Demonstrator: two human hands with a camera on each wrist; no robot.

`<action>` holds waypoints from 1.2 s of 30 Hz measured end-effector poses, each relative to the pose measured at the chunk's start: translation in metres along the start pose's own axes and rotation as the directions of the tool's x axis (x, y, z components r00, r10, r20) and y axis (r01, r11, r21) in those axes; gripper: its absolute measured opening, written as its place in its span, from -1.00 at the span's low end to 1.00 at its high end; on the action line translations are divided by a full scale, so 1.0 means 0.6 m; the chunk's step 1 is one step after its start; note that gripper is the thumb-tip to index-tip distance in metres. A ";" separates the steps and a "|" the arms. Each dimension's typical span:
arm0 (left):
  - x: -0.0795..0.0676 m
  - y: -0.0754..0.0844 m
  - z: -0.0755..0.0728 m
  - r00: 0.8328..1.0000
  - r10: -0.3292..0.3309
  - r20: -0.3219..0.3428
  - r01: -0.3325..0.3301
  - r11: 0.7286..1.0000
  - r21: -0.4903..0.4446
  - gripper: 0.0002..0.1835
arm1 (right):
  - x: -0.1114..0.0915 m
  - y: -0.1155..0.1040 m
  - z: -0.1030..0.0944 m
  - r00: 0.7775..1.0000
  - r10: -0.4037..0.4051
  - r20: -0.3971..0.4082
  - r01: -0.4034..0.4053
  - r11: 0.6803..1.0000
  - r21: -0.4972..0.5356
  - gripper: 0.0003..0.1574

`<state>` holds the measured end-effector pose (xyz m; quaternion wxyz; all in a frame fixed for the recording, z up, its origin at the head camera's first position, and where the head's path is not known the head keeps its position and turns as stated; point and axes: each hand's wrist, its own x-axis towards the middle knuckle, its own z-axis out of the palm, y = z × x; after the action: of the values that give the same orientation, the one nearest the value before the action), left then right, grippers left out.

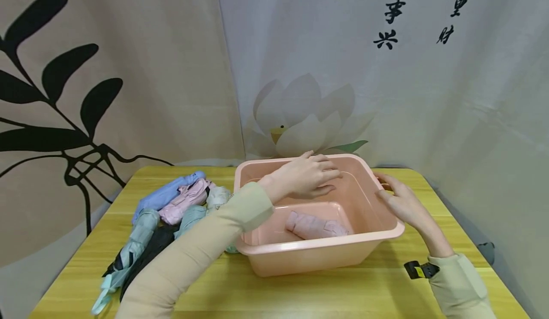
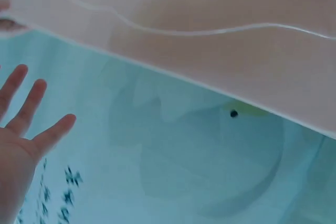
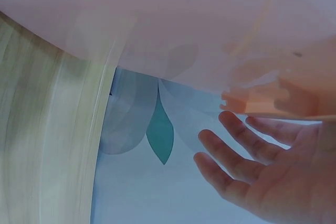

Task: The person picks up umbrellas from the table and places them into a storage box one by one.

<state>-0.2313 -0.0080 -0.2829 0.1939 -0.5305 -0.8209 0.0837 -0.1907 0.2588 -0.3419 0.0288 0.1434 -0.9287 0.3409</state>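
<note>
A pink plastic basin (image 1: 326, 241) stands on the table, with one folded light-pink umbrella (image 1: 316, 225) lying on its bottom. Above the basin's opening is my left hand (image 1: 306, 176), palm down, its fingers extended and holding nothing; the left wrist view shows those fingers (image 2: 32, 109) spread apart. At the basin's right rim, my right hand (image 1: 401, 202) has its thumb against the edge and its other fingers on the outer side. Seen from the right wrist, the fingers (image 3: 231, 169) are loosely bent and separated below the rim, not wrapped round it.
Left of the basin lies a pile of folded umbrellas: a blue one (image 1: 165, 194), a pink one (image 1: 186, 202), a teal one (image 1: 143, 233) with a strap, a black one (image 1: 150, 250) and others. A printed cloth (image 1: 180, 95) hangs behind the wooden table (image 1: 300, 295).
</note>
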 end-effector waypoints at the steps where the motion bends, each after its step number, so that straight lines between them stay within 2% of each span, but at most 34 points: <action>1: -0.006 -0.003 -0.004 1.000 -0.015 -0.014 0.015 1.000 -0.010 -0.63 | 0.000 0.000 -0.001 1.000 0.001 0.000 -0.001 1.000 0.001 -0.40; 4: -0.024 -0.015 -0.017 0.996 -0.065 -0.055 0.063 0.997 -0.041 -0.64 | -0.002 -0.001 -0.002 1.000 0.003 0.000 -0.003 1.000 0.001 -0.40; 10: -0.063 -0.042 -0.037 0.981 -0.166 -0.098 0.156 0.982 -0.103 -0.66 | -0.003 -0.001 -0.004 1.000 0.027 0.006 -0.027 1.000 0.000 -0.38; 14: -0.093 -0.055 -0.037 0.960 -0.246 -0.131 0.230 0.965 -0.130 -0.68 | -0.004 -0.002 -0.006 0.999 0.043 0.014 -0.043 0.999 0.001 -0.36; 18: -0.126 -0.065 -0.025 0.928 -0.339 -0.151 0.319 0.937 -0.144 -0.68 | -0.004 -0.004 -0.006 0.999 0.045 0.014 -0.045 0.999 0.003 -0.37; 21: -0.155 -0.074 -0.014 0.891 -0.414 -0.186 0.384 0.906 -0.177 -0.66 | -0.004 -0.004 -0.006 0.999 0.041 0.016 -0.042 0.999 0.007 -0.37; 26: -0.208 -0.084 0.005 0.811 -0.542 -0.220 0.494 0.836 -0.239 -0.63 | -0.001 -0.002 -0.003 0.999 0.036 0.014 -0.036 0.999 0.004 -0.38; 32: -0.258 -0.085 0.035 0.731 -0.667 -0.145 0.623 0.739 -0.256 -0.57 | 0.000 0.001 -0.002 0.999 0.039 0.008 -0.038 0.999 -0.003 -0.38; 36: -0.285 -0.079 0.060 0.685 -0.724 -0.079 0.692 0.681 -0.240 -0.54 | -0.001 -0.001 -0.004 0.999 0.040 0.012 -0.040 0.999 -0.006 -0.37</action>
<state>-0.2241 -0.1799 -0.3388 0.2276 -0.1914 -0.9470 -0.1218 -0.1903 0.2602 -0.3399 0.0167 0.1270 -0.9325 0.3376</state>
